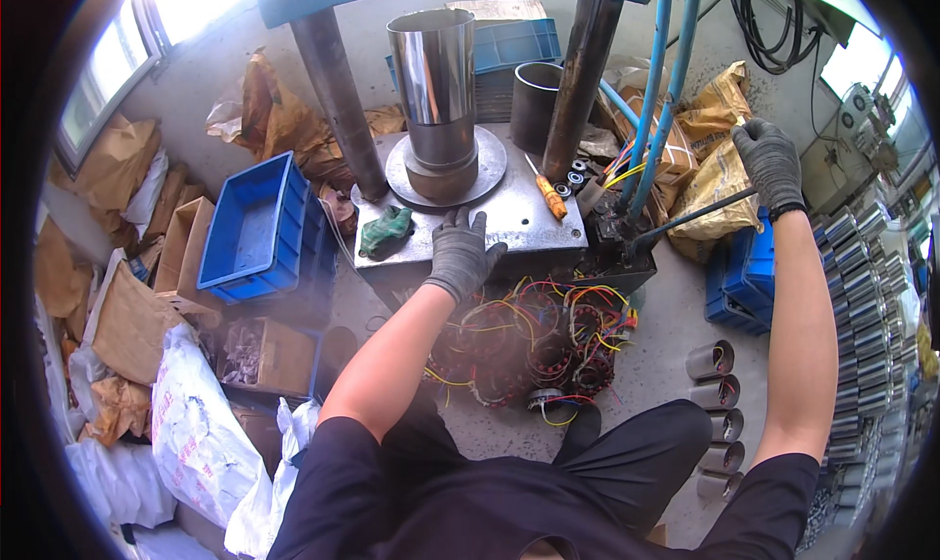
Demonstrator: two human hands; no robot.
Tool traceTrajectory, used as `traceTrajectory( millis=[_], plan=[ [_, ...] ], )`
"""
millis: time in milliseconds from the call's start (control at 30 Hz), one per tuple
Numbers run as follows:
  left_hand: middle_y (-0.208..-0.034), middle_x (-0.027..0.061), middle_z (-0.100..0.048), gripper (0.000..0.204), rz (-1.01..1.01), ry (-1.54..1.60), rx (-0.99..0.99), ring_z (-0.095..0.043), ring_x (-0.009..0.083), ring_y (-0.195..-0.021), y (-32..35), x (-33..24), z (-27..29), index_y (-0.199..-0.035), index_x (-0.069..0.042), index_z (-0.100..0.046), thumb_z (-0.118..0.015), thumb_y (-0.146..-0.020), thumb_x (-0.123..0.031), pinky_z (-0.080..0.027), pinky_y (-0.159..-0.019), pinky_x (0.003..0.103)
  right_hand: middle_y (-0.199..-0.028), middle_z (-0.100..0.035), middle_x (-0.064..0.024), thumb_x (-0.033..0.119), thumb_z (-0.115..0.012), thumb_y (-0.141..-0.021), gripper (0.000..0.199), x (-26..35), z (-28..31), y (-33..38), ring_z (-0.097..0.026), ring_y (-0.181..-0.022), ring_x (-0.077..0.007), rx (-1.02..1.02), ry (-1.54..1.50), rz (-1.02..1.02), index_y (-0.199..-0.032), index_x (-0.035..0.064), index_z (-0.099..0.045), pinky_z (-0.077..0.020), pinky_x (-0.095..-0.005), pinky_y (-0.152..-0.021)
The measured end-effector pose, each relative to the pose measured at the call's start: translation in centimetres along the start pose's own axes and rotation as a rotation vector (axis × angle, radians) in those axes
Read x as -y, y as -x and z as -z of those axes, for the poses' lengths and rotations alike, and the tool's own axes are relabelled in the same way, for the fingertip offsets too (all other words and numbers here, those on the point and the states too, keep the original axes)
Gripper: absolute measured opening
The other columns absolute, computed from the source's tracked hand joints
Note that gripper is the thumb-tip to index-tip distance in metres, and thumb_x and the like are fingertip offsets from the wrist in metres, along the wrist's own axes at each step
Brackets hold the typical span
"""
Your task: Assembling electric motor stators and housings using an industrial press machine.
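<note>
My left hand (460, 252), in a grey glove, rests flat with its fingers spread on the steel press table (519, 222), just in front of a shiny metal cylinder (436, 90) standing on a round base plate (490, 159). My right hand (769, 159), also gloved, is closed around the top of a dark lever (685, 217) that runs down to a valve block at the table's right. Below the table lies a heap of wound motor stators with coloured wires (534, 340).
A green rag (385, 229) and an orange-handled screwdriver (548, 193) lie on the table. Blue crates (259, 227) stand at the left, another blue crate (744, 271) at the right. Metal sleeves (720, 403) line the floor, with stacked housings (867, 315) at the far right. Bags and cardboard crowd the left.
</note>
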State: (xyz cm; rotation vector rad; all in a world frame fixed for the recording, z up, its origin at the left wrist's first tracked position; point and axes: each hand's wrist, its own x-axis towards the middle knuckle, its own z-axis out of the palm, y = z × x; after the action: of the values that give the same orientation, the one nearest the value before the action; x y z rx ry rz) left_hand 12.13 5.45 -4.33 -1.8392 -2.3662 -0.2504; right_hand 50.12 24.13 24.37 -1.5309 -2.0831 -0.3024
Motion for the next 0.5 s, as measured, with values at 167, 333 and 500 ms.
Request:
traceTrajectory(
  millis=[167, 333, 500],
  plan=[
    [-0.159, 0.0217, -0.048, 0.074, -0.045, 0.04, 0.003, -0.044, 0.0408, -0.147, -0.8, -0.2, 0.0, -0.152, -0.008, -0.053, -0.061, -0.098, -0.058, -0.039, -0.115, 0.053, -0.102, -0.076, -0.0216, 0.041, -0.067, -0.096, 0.039, 0.0, 0.2, -0.1, -0.073, -0.1, -0.038, 0.008, 0.018, 0.005, -0.108, 0.0051, -0.077, -0.0547, -0.0469, -0.093],
    [-0.157, 0.0178, -0.051, 0.07, -0.044, 0.1, -0.002, -0.048, 0.0422, -0.142, -1.8, -0.3, 0.2, -0.151, -0.01, -0.055, -0.062, -0.097, -0.055, -0.041, -0.113, 0.056, -0.103, -0.075, -0.0209, 0.04, -0.068, -0.096, 0.037, 0.7, 0.4, 0.3, -0.072, -0.101, -0.038, 0.019, 0.001, -0.036, -0.106, 0.0054, -0.077, -0.0546, -0.0466, -0.093],
    [-0.154, 0.0134, -0.055, 0.068, -0.061, 0.074, -0.044, -0.052, 0.0365, -0.138, -2.3, -0.8, 0.1, -0.149, -0.012, -0.057, -0.061, -0.098, -0.056, -0.044, -0.108, 0.052, -0.105, -0.075, -0.0213, 0.04, -0.067, -0.096, 0.037, 0.5, 0.3, 0.6, -0.072, -0.102, -0.0389, 0.002, 0.017, -0.015, -0.105, 0.0054, -0.077, -0.0547, -0.0464, -0.092]
  ],
)
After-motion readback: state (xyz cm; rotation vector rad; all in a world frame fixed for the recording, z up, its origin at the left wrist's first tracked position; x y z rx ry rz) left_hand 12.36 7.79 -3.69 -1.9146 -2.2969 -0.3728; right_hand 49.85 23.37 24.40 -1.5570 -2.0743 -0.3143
